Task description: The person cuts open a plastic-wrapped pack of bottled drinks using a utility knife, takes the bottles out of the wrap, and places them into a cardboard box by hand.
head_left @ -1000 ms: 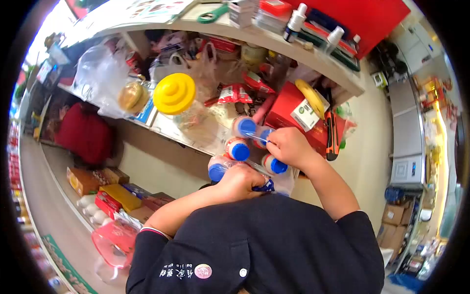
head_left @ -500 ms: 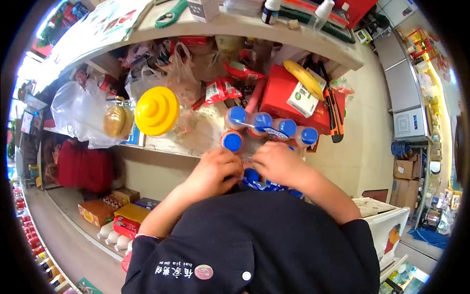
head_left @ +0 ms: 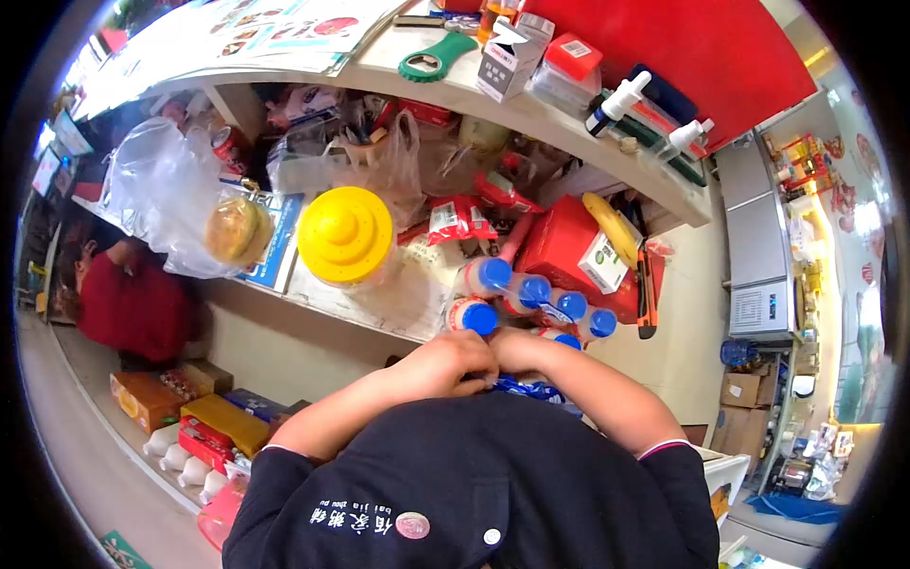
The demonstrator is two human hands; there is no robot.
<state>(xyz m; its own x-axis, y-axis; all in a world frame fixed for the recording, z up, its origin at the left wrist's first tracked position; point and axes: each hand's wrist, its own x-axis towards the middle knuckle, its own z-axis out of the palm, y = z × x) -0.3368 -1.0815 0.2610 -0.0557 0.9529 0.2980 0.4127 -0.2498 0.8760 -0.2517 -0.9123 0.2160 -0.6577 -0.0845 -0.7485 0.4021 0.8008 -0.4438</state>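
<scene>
Several small plastic bottles with blue caps point(head_left: 534, 290) stand bunched at the shelf's front edge, close to my chest. Both hands are at the near side of this group. My left hand point(head_left: 457, 360) has its fingers curled beside the nearest bottle point(head_left: 480, 318). Touching it, or nearly so, is my right hand point(head_left: 519, 352), with bent fingers mostly hidden behind the wrist. Blue printed plastic wrap point(head_left: 540, 390) shows just below my right hand. What the fingertips pinch is hidden.
A jar with a yellow lid point(head_left: 346, 235) stands left of the bottles, near a wrapped bun point(head_left: 237, 230). Behind them are a red box point(head_left: 550, 242), a banana point(head_left: 611, 228) and an orange-black box cutter point(head_left: 646, 294). A person in red point(head_left: 133, 303) is at far left.
The view has shifted, so the shelf and counter sit differently in it. My hands have come closer together, and the right wrist has turned inward over the near bottles.
</scene>
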